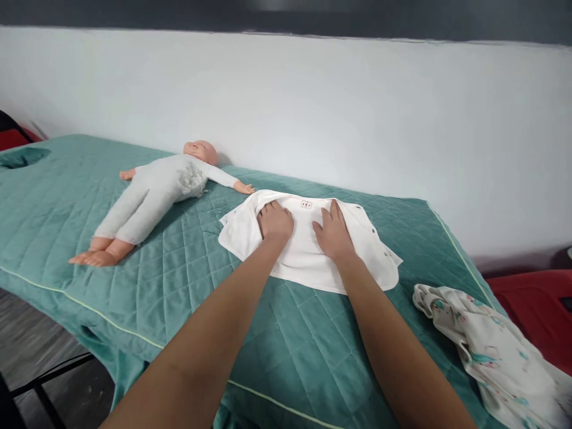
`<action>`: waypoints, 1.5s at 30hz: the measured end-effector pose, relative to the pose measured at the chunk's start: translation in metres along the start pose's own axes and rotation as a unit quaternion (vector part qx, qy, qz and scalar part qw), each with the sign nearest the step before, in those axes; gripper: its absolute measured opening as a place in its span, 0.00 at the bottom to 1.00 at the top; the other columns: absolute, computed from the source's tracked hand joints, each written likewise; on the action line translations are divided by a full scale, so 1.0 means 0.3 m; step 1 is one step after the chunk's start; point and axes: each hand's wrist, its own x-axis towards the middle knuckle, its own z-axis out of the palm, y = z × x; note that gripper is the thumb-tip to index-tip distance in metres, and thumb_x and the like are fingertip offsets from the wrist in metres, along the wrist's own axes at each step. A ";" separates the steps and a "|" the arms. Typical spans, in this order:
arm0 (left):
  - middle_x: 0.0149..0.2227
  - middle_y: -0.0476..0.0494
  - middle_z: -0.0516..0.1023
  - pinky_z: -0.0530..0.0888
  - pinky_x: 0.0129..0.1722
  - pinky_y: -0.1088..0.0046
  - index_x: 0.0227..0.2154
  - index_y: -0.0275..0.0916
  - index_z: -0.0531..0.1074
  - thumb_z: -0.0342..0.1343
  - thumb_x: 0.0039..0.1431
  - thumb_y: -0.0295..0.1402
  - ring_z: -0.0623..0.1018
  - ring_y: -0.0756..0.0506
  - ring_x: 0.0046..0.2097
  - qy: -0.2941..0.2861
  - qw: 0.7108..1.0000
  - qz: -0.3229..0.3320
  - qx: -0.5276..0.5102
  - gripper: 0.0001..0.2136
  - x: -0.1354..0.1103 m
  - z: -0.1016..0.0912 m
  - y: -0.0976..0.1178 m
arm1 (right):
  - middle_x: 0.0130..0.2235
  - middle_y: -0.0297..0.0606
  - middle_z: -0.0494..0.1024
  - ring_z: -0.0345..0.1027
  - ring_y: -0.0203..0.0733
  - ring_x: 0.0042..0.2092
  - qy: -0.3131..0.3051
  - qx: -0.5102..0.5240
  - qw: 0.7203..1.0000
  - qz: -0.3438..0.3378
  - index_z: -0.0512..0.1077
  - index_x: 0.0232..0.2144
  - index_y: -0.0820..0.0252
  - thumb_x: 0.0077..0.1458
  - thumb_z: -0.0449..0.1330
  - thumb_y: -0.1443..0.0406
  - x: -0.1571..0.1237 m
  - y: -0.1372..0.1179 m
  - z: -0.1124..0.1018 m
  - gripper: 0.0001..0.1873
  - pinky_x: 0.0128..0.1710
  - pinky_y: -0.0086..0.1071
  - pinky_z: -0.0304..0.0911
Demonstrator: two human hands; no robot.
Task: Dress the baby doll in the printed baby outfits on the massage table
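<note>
A white baby garment (304,253) lies folded on the green quilted table cover (187,250), with a small label near its far edge. My left hand (274,219) rests on its left half, fingers curled under a fold of the cloth. My right hand (333,232) lies flat on its right half, fingers stretched out. A baby doll (152,193) in a grey one-piece suit lies on its back to the left, arms spread, head toward the wall.
A crumpled patterned cloth (491,351) hangs over the table's right front edge. The white wall (357,107) runs right behind the table. A red seat (531,304) stands at the right. The table's front edge drops to a dark floor (36,357).
</note>
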 end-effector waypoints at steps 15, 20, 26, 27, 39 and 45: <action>0.55 0.27 0.74 0.66 0.58 0.55 0.52 0.30 0.69 0.46 0.66 0.35 0.72 0.33 0.59 0.011 1.000 -0.016 0.004 0.17 -0.013 -0.024 -0.009 | 0.74 0.57 0.35 0.31 0.57 0.74 -0.074 -0.002 0.997 0.024 0.60 0.66 0.71 0.68 0.49 0.57 0.006 -0.017 -0.028 0.31 0.73 0.48 0.39; 0.56 0.27 0.74 0.67 0.59 0.54 0.52 0.30 0.70 0.46 0.66 0.35 0.72 0.33 0.59 0.001 1.000 -0.016 0.010 0.17 -0.015 -0.032 -0.010 | 0.74 0.56 0.36 0.31 0.58 0.74 -0.079 -0.002 0.997 0.025 0.60 0.66 0.70 0.68 0.48 0.56 0.008 -0.012 -0.026 0.31 0.72 0.49 0.40; 0.54 0.26 0.76 0.68 0.58 0.54 0.51 0.27 0.72 0.43 0.68 0.35 0.73 0.33 0.58 -0.021 0.999 -0.018 0.019 0.20 -0.005 -0.029 -0.008 | 0.73 0.57 0.38 0.33 0.56 0.74 -0.110 -0.031 0.993 0.032 0.56 0.68 0.69 0.70 0.47 0.55 0.016 -0.012 -0.024 0.33 0.72 0.45 0.40; 0.54 0.26 0.76 0.68 0.58 0.54 0.51 0.26 0.72 0.42 0.68 0.35 0.74 0.33 0.58 -0.028 0.999 -0.015 0.021 0.20 -0.006 -0.028 -0.008 | 0.73 0.56 0.39 0.33 0.56 0.74 -0.112 -0.038 0.993 0.031 0.56 0.69 0.69 0.70 0.46 0.55 0.018 -0.012 -0.023 0.33 0.72 0.44 0.40; 0.72 0.34 0.52 0.50 0.72 0.57 0.68 0.27 0.56 0.33 0.71 0.35 0.52 0.39 0.73 -0.129 0.950 0.279 0.048 0.27 -0.070 -0.011 0.019 | 0.70 0.57 0.55 0.47 0.56 0.71 -0.038 -0.071 0.996 -0.030 0.67 0.60 0.70 0.69 0.46 0.63 0.009 -0.061 -0.015 0.24 0.70 0.46 0.45; 0.73 0.39 0.51 0.49 0.73 0.60 0.69 0.29 0.55 0.32 0.71 0.36 0.51 0.42 0.73 -0.149 0.944 0.291 0.041 0.28 -0.023 -0.006 0.008 | 0.67 0.52 0.62 0.55 0.52 0.68 -0.070 -0.065 0.995 -0.041 0.66 0.61 0.71 0.69 0.43 0.64 0.007 -0.061 -0.009 0.25 0.69 0.44 0.48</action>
